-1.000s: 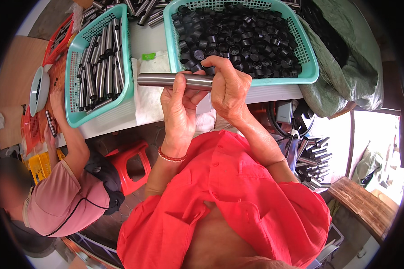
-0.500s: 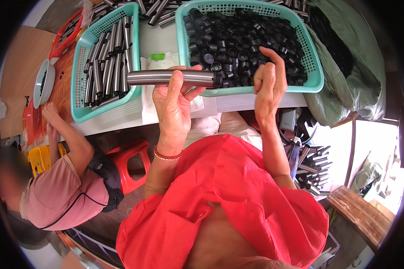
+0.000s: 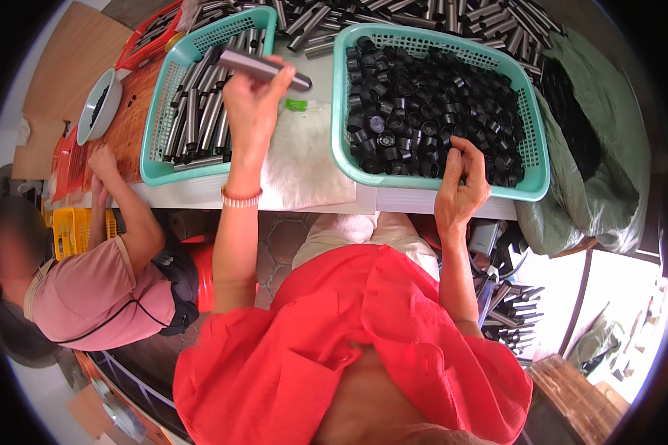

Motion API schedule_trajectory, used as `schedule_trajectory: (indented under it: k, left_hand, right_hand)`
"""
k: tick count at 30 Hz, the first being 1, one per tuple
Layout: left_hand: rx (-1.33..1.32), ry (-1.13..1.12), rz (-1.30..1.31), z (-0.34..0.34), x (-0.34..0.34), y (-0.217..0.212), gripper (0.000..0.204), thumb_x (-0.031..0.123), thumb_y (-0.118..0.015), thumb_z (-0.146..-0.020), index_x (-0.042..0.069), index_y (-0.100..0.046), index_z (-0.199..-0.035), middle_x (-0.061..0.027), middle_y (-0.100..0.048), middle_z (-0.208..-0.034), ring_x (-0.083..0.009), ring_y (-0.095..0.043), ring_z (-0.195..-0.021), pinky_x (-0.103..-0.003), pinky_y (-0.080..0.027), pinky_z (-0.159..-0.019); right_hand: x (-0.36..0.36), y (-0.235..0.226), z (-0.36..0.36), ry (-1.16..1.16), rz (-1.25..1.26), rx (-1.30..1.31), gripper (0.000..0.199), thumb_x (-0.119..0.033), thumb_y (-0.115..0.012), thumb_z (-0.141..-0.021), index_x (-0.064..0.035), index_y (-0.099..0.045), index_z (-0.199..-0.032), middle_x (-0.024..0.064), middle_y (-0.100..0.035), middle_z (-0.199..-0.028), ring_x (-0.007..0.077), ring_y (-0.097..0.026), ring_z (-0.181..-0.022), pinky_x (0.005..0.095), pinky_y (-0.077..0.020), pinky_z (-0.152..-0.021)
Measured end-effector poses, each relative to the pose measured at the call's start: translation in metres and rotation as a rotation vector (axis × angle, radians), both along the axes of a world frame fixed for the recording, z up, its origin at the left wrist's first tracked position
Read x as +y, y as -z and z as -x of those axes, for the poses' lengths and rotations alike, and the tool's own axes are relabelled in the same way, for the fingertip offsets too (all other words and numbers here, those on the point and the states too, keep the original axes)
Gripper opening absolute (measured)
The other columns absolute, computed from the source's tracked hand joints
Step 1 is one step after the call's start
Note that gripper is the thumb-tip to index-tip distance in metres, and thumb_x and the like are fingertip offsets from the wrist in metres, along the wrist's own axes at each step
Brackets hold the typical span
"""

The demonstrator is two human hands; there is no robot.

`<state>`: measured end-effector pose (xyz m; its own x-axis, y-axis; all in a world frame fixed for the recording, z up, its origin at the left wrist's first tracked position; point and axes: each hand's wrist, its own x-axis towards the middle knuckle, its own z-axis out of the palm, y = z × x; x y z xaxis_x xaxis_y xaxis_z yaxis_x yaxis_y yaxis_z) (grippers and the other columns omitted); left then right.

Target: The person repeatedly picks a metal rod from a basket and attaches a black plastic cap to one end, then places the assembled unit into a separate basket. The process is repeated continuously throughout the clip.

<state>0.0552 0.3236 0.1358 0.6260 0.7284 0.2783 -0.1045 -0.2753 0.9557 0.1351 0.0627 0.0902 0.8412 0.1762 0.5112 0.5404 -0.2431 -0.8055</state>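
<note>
A dark metal tube (image 3: pixel 254 67) is gripped in my left hand (image 3: pixel 251 111), tilted above the right rim of the left green basket (image 3: pixel 150 141). Its lower right end looks dark. Similar metal tubes (image 3: pixel 193 119) lie in that basket. My right hand (image 3: pixel 462 189) is over the front rim of the right green basket (image 3: pixel 339 111), which is filled with small black caps (image 3: pixel 416 96). Its thumb and bent fingers come together at the caps; whatever is between the fingertips cannot be made out.
More metal tubes (image 3: pixel 453 16) lie loose behind the baskets. A white cloth (image 3: pixel 308 159) and a green scrap (image 3: pixel 297 105) lie between them. At left, a co-worker in a pink shirt (image 3: pixel 104 297) sits near a white bowl (image 3: pixel 100 107). A green sack (image 3: pixel 608 148) stands at right.
My left hand has carried the tube left and away from me, toward the left basket. My right hand has lowered to the black caps. The view has shifted, so the baskets appear further right.
</note>
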Motion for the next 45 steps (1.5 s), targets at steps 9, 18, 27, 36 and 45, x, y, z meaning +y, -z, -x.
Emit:
schedule_trajectory:
  k: [9,18,27,36,45]
  left_hand:
    - [0.071,-0.252,-0.387,-0.102,0.072,0.051,0.027,0.018,-0.076,-0.07,-0.001,-0.061,-0.079,-0.0169,-0.066,-0.075,-0.0343,-0.064,-0.071,-0.04,-0.048,-0.067]
    - [0.364,-0.226,-0.412,-0.093,0.051,0.093,0.031,0.02,-0.076,-0.07,-0.002,-0.061,-0.085,-0.0208,-0.066,-0.077,-0.0388,-0.064,-0.075,-0.044,-0.048,-0.068]
    - [-0.173,0.05,0.337,-0.034,0.005,0.0,0.026,0.026,-0.065,-0.086,0.001,-0.059,-0.091,-0.0083,-0.065,-0.08,-0.0187,-0.066,-0.076,-0.03,-0.055,-0.065]
    - [-0.276,0.405,0.51,0.004,-0.008,-0.012,0.032,0.028,-0.054,-0.093,-0.002,-0.059,-0.1,-0.018,-0.067,-0.09,-0.0222,-0.067,-0.08,-0.031,-0.058,-0.069]
    - [-0.263,0.452,0.458,0.013,-0.018,-0.011,0.028,0.025,-0.058,-0.09,-0.001,-0.059,-0.099,-0.0175,-0.067,-0.086,-0.0221,-0.068,-0.077,-0.033,-0.058,-0.07]
  right_hand:
    - [-0.007,0.005,-0.001,-0.001,-0.014,-0.013,0.014,-0.003,-0.057,-0.088,-0.0031,-0.062,-0.101,-0.0019,-0.04,-0.054,0.0054,-0.034,-0.049,0.0227,-0.0277,-0.046]
    - [-0.008,0.005,-0.001,-0.034,-0.038,-0.036,0.014,0.0,-0.058,-0.087,-0.003,-0.062,-0.1,-0.0024,-0.043,-0.056,0.0041,-0.035,-0.049,0.021,-0.028,-0.045]
    - [-0.007,0.004,-0.001,-0.048,-0.056,-0.013,0.013,0.001,-0.059,-0.086,-0.0028,-0.063,-0.097,-0.0024,-0.048,-0.058,0.0033,-0.036,-0.05,0.0195,-0.0289,-0.046]
    - [-0.007,0.003,0.0,-0.043,-0.016,-0.043,0.013,0.0,-0.059,-0.087,-0.0026,-0.063,-0.098,-0.0032,-0.043,-0.056,0.0037,-0.034,-0.05,0.0204,-0.0274,-0.046]
    - [-0.006,0.005,0.001,-0.019,0.018,-0.054,0.012,-0.001,-0.059,-0.087,-0.0032,-0.064,-0.098,-0.0032,-0.042,-0.057,0.0045,-0.034,-0.051,0.0202,-0.0274,-0.047]
